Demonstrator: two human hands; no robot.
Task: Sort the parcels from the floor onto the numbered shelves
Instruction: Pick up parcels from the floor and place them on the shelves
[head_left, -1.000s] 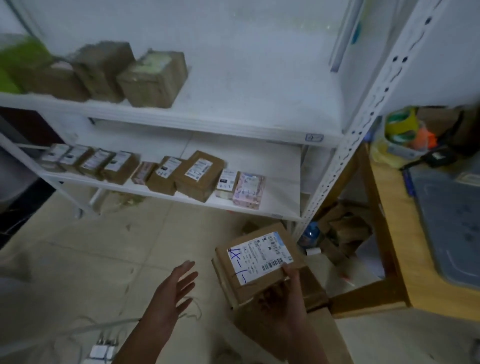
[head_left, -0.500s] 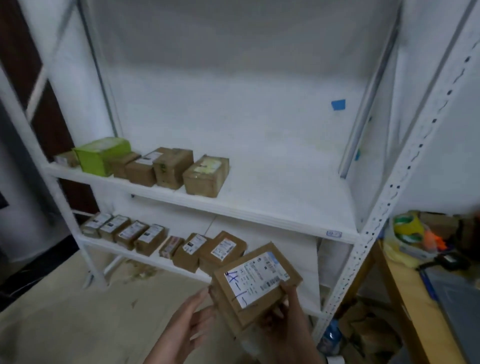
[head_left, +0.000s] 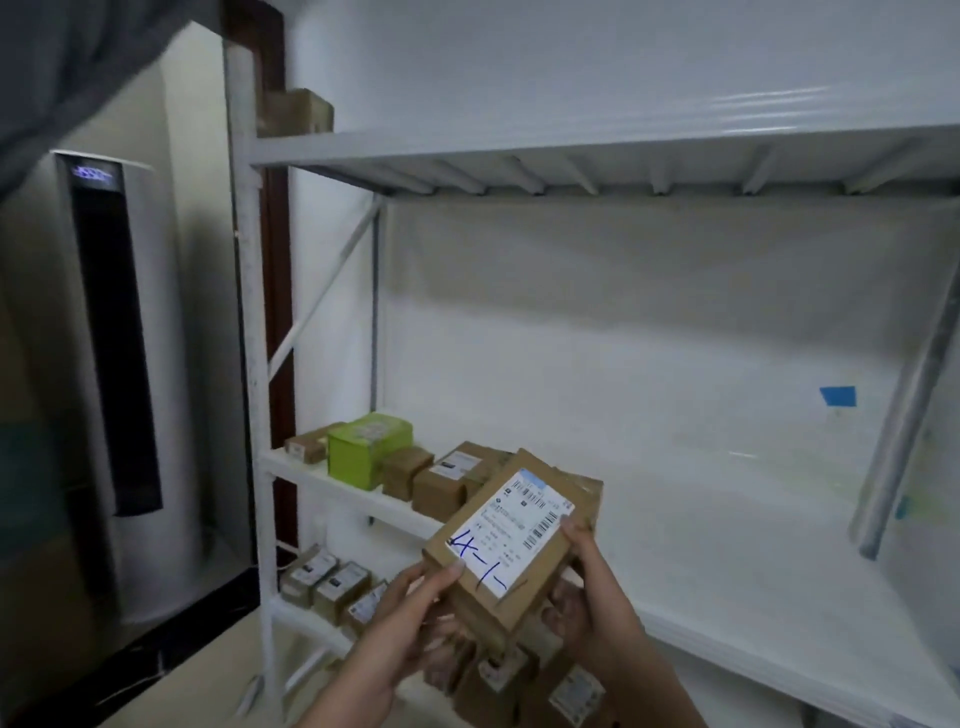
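Observation:
Both hands hold a brown cardboard parcel (head_left: 511, 540) in front of the white shelf rack (head_left: 249, 364). Its white shipping label carries blue handwriting that reads like "4-1". My left hand (head_left: 410, 613) grips the parcel's lower left corner, thumb on the label. My right hand (head_left: 587, 597) holds its right side, fingers curled over the edge. Behind the parcel, the middle shelf (head_left: 727, 545) carries a lime-green box (head_left: 366, 449) and several brown parcels (head_left: 441, 483) at its left end. The lower shelf holds a row of small labelled parcels (head_left: 332, 584). One brown box (head_left: 298, 111) sits on the top shelf.
A tall white and black floor-standing appliance (head_left: 114, 338) stands left of the rack, beside a dark door frame (head_left: 272, 218). A scrap of blue tape (head_left: 837, 396) is stuck on the wall behind the middle shelf. A grey upright of the rack (head_left: 904, 415) runs down the right side.
The view swung up and left from the floor to the upper shelves. The parcel rose to middle-shelf height, and my left hand, free a second ago, now grips it.

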